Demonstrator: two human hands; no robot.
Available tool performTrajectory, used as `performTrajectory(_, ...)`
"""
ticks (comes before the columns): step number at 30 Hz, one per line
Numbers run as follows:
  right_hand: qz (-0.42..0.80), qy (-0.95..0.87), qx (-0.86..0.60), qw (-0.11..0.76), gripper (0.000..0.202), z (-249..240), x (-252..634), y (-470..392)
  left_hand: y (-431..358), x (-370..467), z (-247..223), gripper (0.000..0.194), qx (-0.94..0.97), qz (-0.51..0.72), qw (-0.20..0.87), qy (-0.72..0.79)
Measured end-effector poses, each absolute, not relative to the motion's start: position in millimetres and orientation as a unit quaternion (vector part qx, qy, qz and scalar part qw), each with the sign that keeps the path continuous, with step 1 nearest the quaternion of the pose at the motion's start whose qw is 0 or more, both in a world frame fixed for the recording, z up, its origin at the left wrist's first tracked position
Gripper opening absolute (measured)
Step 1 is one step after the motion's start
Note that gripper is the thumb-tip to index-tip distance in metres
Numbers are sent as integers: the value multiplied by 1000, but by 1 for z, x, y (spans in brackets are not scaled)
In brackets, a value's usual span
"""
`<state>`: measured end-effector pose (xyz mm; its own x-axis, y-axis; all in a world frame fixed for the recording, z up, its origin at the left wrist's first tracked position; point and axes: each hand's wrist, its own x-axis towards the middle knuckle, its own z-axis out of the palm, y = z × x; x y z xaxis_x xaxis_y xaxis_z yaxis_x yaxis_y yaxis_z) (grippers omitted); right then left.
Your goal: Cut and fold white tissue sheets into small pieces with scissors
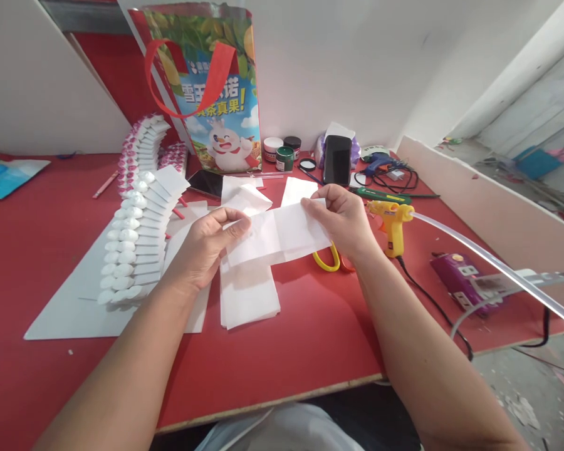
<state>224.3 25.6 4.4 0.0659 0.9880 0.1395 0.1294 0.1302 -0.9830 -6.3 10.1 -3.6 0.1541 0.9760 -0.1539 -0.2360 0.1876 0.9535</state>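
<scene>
A thin, matte white rectangle of soft, tissue-like paper (301, 232) is held above the middle of the red, smooth-faced tabletop (319, 338). A straight crease crosses its short way near the middle, and the lower edge shows a second layer. The left hand (211, 241) pinches the left end between thumb and fingers; the right hand (345, 216) pinches the far right corner the same way, fingers closed on the paper. The paper's long axis runs left to right, its right end slightly farther or higher; I cannot tell which.

Beneath and nearer lies a flat, straight-edged stack of white paper sheets (249, 304), its long axis running near to far. Folded white paper (247, 199) sits beyond the held paper. To the left, a curved, fanned row of white pieces with smooth rounded ends and flat tails (131, 244) rests over a flat white board (70, 310).

A yellow plastic loop handle (328, 260) shows just under the paper's right end, near the right hand. Right of that hand stands a yellow plastic glue gun (392, 228) with a clear, glossy rod (498, 269) angling rightward and near.

A red stretch runs from the stack to the tabletop's pale, rough near edge (272, 406); a low pale panel (489, 216) bounds the right side.
</scene>
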Motion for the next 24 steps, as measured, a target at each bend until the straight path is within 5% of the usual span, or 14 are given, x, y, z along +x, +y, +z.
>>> performTrajectory(8, 403, -554, -514, 516, 25, 4, 226, 27, 10, -5, -4, 40, 433, 457, 611, 479)
performTrajectory(20, 425, -549, -507, 511, 27, 4, 228, 29, 14, -9, -8, 15, 418, 471, 623, 465)
performTrajectory(24, 460, -536, -510, 491, 30, 8, 231, 29, 15, -10, -9, 33, 441, 491, 605, 447)
